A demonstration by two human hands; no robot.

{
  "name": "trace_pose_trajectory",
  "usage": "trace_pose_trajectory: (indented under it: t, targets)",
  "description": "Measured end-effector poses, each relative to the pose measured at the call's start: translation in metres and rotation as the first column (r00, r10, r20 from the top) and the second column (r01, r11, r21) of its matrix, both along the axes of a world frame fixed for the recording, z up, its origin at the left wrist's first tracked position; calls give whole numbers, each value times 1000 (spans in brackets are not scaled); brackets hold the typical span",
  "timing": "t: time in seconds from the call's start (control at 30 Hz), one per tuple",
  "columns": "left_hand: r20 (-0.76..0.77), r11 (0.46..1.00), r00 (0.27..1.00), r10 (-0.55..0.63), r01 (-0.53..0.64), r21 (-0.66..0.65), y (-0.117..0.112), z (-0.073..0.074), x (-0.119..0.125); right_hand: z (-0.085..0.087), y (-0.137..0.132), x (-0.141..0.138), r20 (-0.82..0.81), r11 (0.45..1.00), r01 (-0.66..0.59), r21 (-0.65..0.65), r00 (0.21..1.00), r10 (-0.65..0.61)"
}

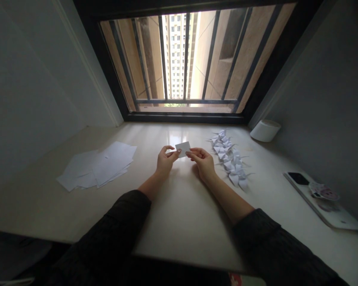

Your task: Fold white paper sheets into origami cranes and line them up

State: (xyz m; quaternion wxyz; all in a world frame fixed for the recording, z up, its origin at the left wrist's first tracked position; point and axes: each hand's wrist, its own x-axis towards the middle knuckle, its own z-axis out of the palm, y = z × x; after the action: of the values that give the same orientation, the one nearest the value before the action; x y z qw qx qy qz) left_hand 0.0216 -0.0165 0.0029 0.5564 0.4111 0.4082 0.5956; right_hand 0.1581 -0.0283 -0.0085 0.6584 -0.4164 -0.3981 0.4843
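Observation:
A small white piece of paper (183,147), roughly square, is held up above the sill between my two hands. My left hand (166,159) pinches its lower left corner with thumb and finger. At the lower right edge, my right hand (202,159) grips the same paper between thumb and fingers. Just right of that hand lies a cluster of several folded paper cranes (226,153), their thin points sticking outward. Over to the left, loose white paper sheets (111,161) lie in an overlapping, uneven pile.
A white cylindrical object (265,131) leans near the right wall. A phone (322,202) with a round decorated grip lies at the right. The pale sill (179,222) ends at a front edge near me. Ahead stands a dark-framed window (185,117) with bars.

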Motion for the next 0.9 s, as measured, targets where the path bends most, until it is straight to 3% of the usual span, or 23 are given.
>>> trace_pose_trajectory:
  t: [0.17, 0.3, 0.6, 0.77, 0.9]
  targets:
    - [-82, 997, 997, -6, 13, 77, -5, 3, 1, 2, -3, -4, -43, 995, -68, 69, 997, 71]
    - [-123, 992, 992, -17, 32, 121, -8, 6, 3, 3, -4, -7, -57, 996, -72, 43, 996, 74]
    - [-76, 988, 989, 129, -121, 98, -2, 5, 1, 3, -4, -8, -56, 997, -63, -50, 997, 60]
    - [-86, 986, 985, 150, -143, 85, 1, 2, -1, 7, -6, -8, -13, 995, -82, -61, 997, 81]
    - [-193, 981, 971, 140, -109, 162, -1, 2, -3, 3, -5, -6, 34, 997, -80, -5, 996, 80]
